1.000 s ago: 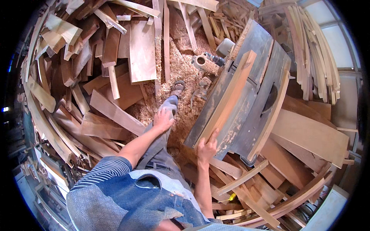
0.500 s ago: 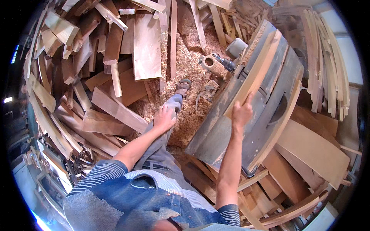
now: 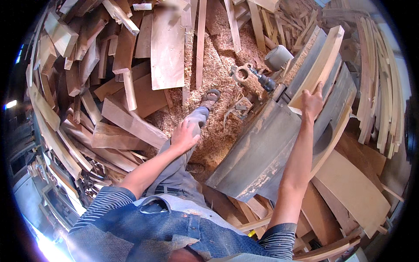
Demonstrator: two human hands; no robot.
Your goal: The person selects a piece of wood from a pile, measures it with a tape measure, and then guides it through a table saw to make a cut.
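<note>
Pressing near end of curved plank (image 3: pixel 317 65) — right hand (image 3: pixel 312 103) behind it.

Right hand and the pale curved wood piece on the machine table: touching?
Touching. The head view shows the right hand pressed against the near end of the pale curved wood piece, fingers lying on its surface with no gap visible.

Sawdust (image 3: pixel 218 65) covers the floor. Left of the sawdust lie heaped wooden planks (image 3: pixel 109 122) and offcuts, one broad flat board (image 3: pixel 167 48) propped among them. At the sawdust's right edge sits a grey motor (image 3: pixel 278 56) with a small metal fitting (image 3: pixel 244 76) just beside it. Well right of the sawdust, curved wooden slats (image 3: pixel 384 87) stand stacked.
</note>
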